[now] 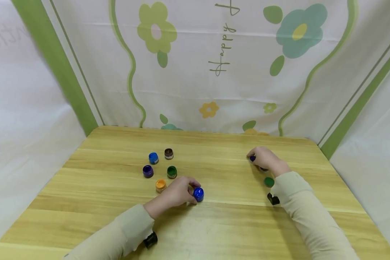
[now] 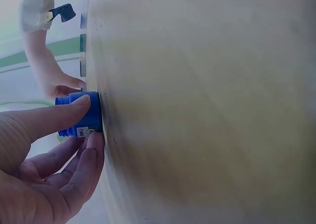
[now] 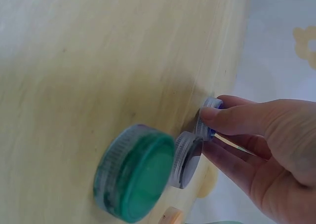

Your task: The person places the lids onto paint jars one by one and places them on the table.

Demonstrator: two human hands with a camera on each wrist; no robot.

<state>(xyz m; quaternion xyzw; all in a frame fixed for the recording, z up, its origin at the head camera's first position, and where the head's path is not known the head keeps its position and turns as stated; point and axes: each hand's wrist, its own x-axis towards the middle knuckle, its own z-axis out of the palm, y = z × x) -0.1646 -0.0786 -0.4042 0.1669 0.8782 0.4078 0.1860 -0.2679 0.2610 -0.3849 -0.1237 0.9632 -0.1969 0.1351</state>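
Blue jar (image 2: 93,114), white-labelled, is pinched by left hand (image 1: 178,192), lid (image 3: 202,129) by right hand (image 1: 264,158).

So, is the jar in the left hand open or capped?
Open: the head view shows glossy paint inside the blue jar, and the left wrist view shows its bare neck.

Flowered cloth (image 1: 188,72) behind wooden table (image 1: 221,231)

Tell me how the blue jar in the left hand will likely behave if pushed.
Standing upright and about as wide as tall, the jar would probably slide before tipping. It shows no dent where pinched, so it is likely stiff. Uncapped, it might spill if tilted.
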